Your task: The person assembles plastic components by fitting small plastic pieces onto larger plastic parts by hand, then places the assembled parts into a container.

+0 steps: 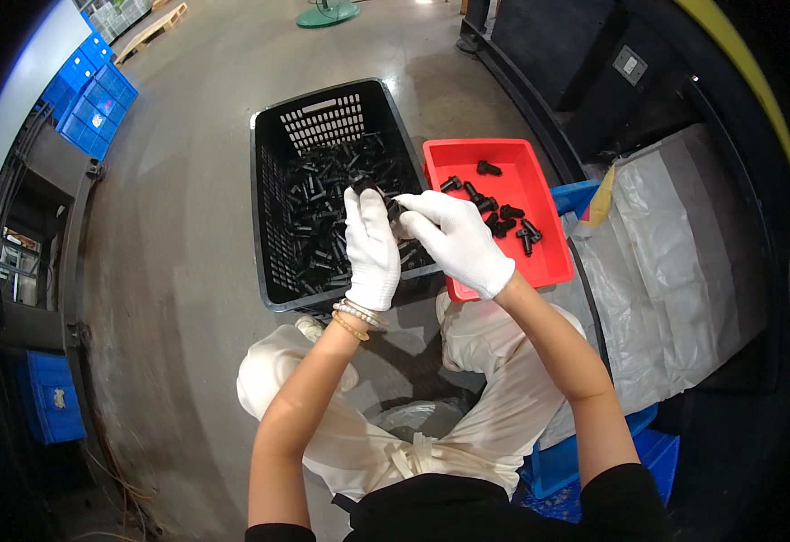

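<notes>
Both gloved hands, left hand [372, 248] and right hand [454, 239], pinch 1 small black part [393, 206] together above the black crate [273, 199], red tray [540, 262] at 3 o'clock

Factory floor, bare concrete [196, 181], stacked blue crates [97, 104]

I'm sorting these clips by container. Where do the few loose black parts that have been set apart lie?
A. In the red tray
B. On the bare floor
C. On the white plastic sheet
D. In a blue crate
A: about ten small black parts lie scattered in the red tray, to the right of the black basket, which holds a much larger pile.
</notes>
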### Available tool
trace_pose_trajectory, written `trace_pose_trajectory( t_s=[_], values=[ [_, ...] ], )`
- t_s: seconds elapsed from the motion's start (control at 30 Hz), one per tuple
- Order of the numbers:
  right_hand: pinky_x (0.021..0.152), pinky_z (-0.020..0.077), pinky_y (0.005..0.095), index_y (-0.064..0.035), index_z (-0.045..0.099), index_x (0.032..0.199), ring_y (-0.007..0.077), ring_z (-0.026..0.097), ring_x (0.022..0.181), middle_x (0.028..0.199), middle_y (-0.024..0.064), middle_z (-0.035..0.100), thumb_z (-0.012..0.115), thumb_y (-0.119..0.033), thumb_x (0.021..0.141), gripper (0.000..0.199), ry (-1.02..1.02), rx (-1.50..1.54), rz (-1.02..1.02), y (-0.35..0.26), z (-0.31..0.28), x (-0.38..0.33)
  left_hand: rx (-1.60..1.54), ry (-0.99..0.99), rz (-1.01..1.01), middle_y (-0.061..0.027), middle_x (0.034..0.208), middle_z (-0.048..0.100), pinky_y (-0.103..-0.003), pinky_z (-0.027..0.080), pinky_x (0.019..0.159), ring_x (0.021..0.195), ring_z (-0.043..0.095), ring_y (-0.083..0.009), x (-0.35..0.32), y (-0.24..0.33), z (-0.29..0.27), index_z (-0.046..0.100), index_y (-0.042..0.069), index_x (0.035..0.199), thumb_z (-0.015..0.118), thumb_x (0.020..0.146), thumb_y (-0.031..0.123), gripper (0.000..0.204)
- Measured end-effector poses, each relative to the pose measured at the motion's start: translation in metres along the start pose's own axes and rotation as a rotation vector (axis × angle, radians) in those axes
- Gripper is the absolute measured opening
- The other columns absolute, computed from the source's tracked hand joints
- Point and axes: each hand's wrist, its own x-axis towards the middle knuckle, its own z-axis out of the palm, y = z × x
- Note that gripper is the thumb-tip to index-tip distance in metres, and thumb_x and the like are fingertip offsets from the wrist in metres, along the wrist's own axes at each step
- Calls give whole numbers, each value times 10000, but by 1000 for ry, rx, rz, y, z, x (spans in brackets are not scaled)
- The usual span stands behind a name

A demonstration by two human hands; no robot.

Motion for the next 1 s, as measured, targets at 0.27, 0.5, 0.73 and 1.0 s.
trace_pose_trajectory(
  t_s=[0.27,0.5,0.73,1.0],
  values=[
    [597,470,309,-16,593,1106,194,600,600,779,144,634,532,-190,766,387,242,-367,324,106,-57,29,-570,-220,-490,-11,704,453,-265,494,535,499,432,-76,19,5,-14,451,123,929,457,916,414,291],
    [862,461,432,-89,628,1029,362,582,987,1023,218,610,497,-182,800,280,-186,-769,726,231,-87,-5,-802,-35,-898,-90,872,555,-387,504,674,600,510,-159,35,-22,-20,253,35,1284,466,916,403,562],
    [852,474,427,-160,578,1149,347,583,1012,1080,199,601,490,-109,798,366,-581,-966,504,203,-56,-7,-726,-363,-751,-86,930,536,-366,504,677,671,522,-162,27,-9,-18,435,54,1165,506,901,307,373],
    [782,513,408,-11,644,1003,341,621,943,1021,215,621,537,-65,774,258,-600,-1177,472,222,-43,-13,-670,-483,-732,-107,969,522,-362,493,694,716,520,-164,25,-16,-22,422,32,1222,503,898,309,434]
  ],
)
